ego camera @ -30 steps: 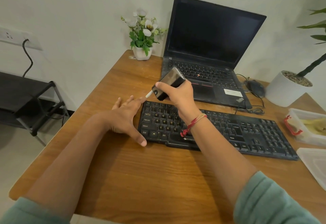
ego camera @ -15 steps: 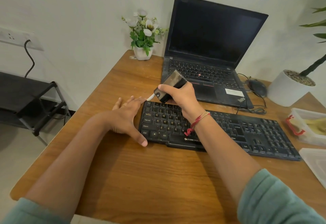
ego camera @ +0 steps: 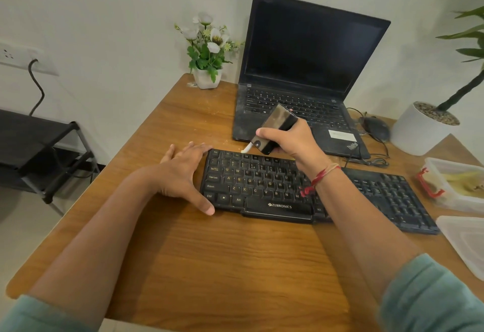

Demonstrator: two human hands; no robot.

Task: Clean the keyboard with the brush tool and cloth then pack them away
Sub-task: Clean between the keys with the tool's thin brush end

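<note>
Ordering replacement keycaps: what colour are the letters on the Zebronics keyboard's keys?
Yellow-orange letters on the black keyboard, seen best in the head view.

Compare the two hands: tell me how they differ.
The left hand lies flat, fingers spread, on the table against the keyboard's left end; the right hand is curled round the brush tool above the top key row. The right wrist wears a red thread; the left wrist is bare. Both are at the keyboard.

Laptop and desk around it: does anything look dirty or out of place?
The laptop looks dusty, greyish along its left edge, and pale specks lie on the table by the flower pot. Nothing looks spilled or broken.
</note>
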